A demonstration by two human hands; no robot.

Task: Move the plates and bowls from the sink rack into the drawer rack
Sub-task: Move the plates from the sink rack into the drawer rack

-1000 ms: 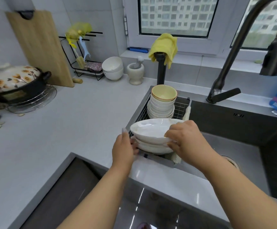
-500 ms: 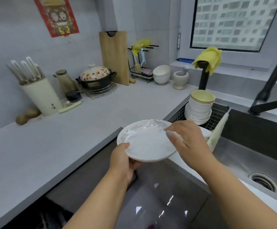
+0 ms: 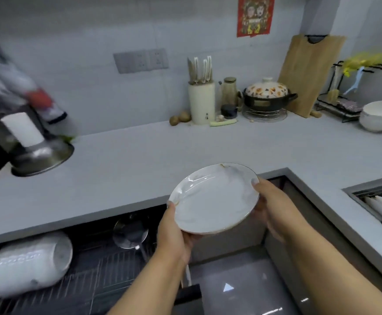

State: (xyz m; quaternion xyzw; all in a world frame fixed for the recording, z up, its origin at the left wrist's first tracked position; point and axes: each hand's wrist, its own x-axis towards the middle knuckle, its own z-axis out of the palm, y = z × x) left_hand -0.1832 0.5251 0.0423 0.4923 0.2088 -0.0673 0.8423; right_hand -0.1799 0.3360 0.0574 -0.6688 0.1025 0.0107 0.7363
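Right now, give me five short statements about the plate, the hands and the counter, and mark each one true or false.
1. Both hands, left hand and right hand, hold the round white gold-rimmed plate. True.
2. The plate rests on the grey countertop. False: it is held above the open drawer rack.
3. The flower-patterned lidded pot sits on a round wire trivet. True.
4. The wooden cutting board lies flat. False: it leans against the wall.
5. The drawer rack holds nothing. False: stacked white bowls lie in it.
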